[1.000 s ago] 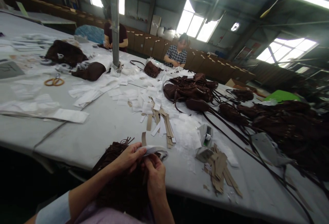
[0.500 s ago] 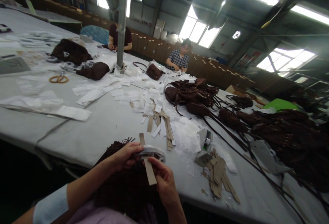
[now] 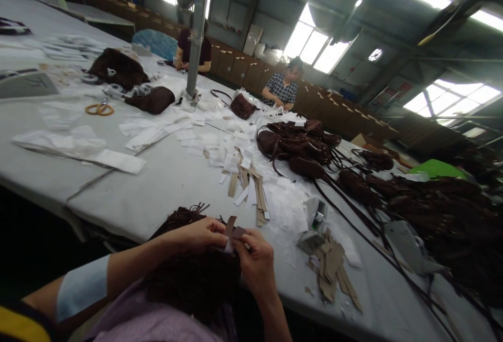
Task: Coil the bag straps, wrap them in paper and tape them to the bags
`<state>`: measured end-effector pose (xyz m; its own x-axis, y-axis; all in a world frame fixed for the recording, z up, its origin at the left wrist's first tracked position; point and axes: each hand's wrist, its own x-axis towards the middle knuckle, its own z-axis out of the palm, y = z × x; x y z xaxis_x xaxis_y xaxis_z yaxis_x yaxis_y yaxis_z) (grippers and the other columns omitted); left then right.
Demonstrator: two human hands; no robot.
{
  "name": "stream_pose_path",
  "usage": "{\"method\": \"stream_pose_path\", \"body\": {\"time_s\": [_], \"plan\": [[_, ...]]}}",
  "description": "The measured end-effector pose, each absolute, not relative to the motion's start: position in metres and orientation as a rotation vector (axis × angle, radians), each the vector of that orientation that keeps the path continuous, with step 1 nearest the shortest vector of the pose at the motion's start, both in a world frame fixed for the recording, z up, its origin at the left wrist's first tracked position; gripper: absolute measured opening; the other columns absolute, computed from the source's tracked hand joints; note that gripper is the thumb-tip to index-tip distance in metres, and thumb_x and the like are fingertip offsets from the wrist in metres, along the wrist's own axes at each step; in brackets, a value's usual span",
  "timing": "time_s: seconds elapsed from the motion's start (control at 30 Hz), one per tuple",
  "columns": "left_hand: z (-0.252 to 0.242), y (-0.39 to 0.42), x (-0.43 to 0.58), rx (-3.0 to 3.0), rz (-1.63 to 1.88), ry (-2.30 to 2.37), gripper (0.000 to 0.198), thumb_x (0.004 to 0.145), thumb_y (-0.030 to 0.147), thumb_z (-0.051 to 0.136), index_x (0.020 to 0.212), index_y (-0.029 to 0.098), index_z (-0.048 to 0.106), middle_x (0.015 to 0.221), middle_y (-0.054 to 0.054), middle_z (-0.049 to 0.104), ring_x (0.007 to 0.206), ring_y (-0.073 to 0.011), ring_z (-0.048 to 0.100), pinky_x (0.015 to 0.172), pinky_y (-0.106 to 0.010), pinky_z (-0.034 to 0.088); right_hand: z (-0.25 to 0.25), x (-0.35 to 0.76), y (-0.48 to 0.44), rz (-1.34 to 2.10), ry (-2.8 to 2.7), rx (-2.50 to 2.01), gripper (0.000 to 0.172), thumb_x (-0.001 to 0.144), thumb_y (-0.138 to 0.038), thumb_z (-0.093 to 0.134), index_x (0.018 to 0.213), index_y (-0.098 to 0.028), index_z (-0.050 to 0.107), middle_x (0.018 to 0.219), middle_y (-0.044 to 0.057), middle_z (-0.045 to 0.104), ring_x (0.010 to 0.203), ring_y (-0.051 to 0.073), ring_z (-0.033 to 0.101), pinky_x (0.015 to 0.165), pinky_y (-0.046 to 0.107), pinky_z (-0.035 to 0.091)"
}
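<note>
1. A brown strip was held in front of the body, above a dark fringed piece at the near edge of the table.
2. One side of the strip was pinched by the left hand, the other by the right hand, thumbs set against fingers; neither hand was free. Something white showed between the fingertips, partly covered.
3. The two-sided pinch was presumably used so that the small strip could be steadied; whether it was folded or overlapped could not be told.
4. Loose tan strips were heaped just beside a grey holder on the right, seemingly for easy reach.
5. Orange-handled scissors were laid well apart on the left, probably because neither hand was free for them.
6. A dark, character-like mark was borne by the grey box at far left, but it could not be read surely. No brand or label was legible elsewhere.
</note>
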<state>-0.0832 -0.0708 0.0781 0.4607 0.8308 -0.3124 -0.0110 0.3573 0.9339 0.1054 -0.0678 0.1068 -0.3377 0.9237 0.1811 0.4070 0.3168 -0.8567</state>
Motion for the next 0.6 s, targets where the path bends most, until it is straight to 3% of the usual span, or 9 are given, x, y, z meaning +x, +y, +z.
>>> {"method": "stream_pose_path", "body": {"time_s": [0.2, 0.33, 0.4, 0.53, 0.6], "plan": [[0.094, -0.085, -0.081, 1.166, 0.661, 0.902, 0.027, 0.081, 0.039, 0.057, 0.087, 0.014, 0.068, 0.059, 0.004, 0.046, 0.045, -0.0073, 0.031, 0.04, -0.02, 0.021, 0.099, 0.113, -0.057, 1.363, -1.766, -1.352, 0.017, 0.071, -0.031, 0.069, 0.063, -0.017, 0.072, 0.057, -0.001, 0.062, 0.053, 0.013, 0.051, 0.05, 0.023, 0.038], [0.092, -0.09, -0.077, 1.27, 0.677, 0.967, 0.023, 0.079, 0.037, 0.058, 0.08, 0.015, 0.065, 0.055, 0.005, 0.043, 0.045, -0.0075, 0.031, 0.04, -0.02, 0.02, 0.091, 0.118, -0.049, 1.535, -1.674, -1.38, 0.022, 0.066, -0.035, 0.074, 0.061, -0.014, 0.068, 0.054, -0.001, 0.06, 0.048, 0.01, 0.049, 0.046, 0.02, 0.036], [0.09, -0.09, -0.076, 1.343, 0.674, 0.997, 0.019, 0.077, 0.032, 0.059, 0.074, 0.014, 0.064, 0.053, 0.006, 0.04, 0.046, -0.0076, 0.03, 0.041, -0.02, 0.02, 0.09, 0.119, -0.045, 1.639, -1.615, -1.374, 0.024, 0.061, -0.033, 0.078, 0.072, -0.014, 0.068, 0.054, -0.002, 0.06, 0.046, 0.009, 0.048, 0.043, 0.019, 0.035], [0.092, -0.087, -0.076, 1.41, 0.562, 0.955, 0.016, 0.076, 0.028, 0.058, 0.075, 0.013, 0.064, 0.055, 0.005, 0.039, 0.047, -0.0075, 0.031, 0.041, -0.019, 0.02, 0.103, 0.123, -0.037, 1.938, -1.578, -1.23, 0.056, 0.06, -0.028, 0.081, 0.111, -0.017, 0.061, 0.06, -0.005, 0.062, 0.048, 0.009, 0.051, 0.044, 0.017, 0.036], [0.096, -0.087, -0.076, 1.42, 0.505, 0.91, 0.017, 0.076, 0.028, 0.057, 0.08, 0.013, 0.065, 0.057, 0.005, 0.04, 0.048, -0.0074, 0.032, 0.042, -0.019, 0.021, 0.113, 0.126, -0.032, 2.072, -1.67, -1.154, 0.047, 0.064, -0.029, 0.078, 0.107, -0.015, 0.064, 0.064, -0.002, 0.064, 0.052, 0.009, 0.054, 0.049, 0.018, 0.041]]}}
